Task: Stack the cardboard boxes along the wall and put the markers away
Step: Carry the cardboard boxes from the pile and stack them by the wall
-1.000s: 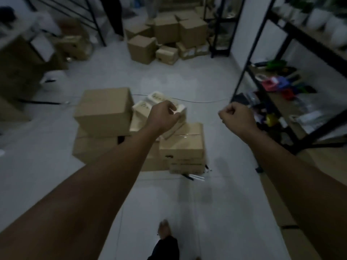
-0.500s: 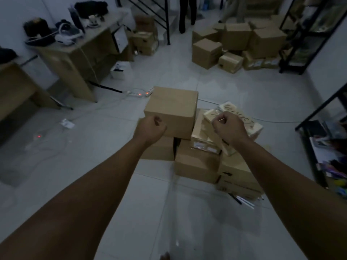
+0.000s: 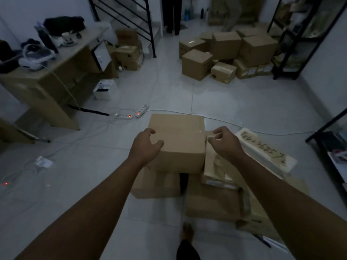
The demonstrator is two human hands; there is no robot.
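Both hands spread, left hand [image 3: 145, 147] touching the top box [image 3: 178, 141], right hand [image 3: 224, 142] just beside it; stiff cardboard (probably light), best held by opposite sides

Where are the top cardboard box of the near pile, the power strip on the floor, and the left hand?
top cardboard box [image 3: 178, 128], head view, on its taped top face.
power strip [image 3: 142, 110], head view, on its white body.
left hand [image 3: 145, 146], head view, on the back of the hand.
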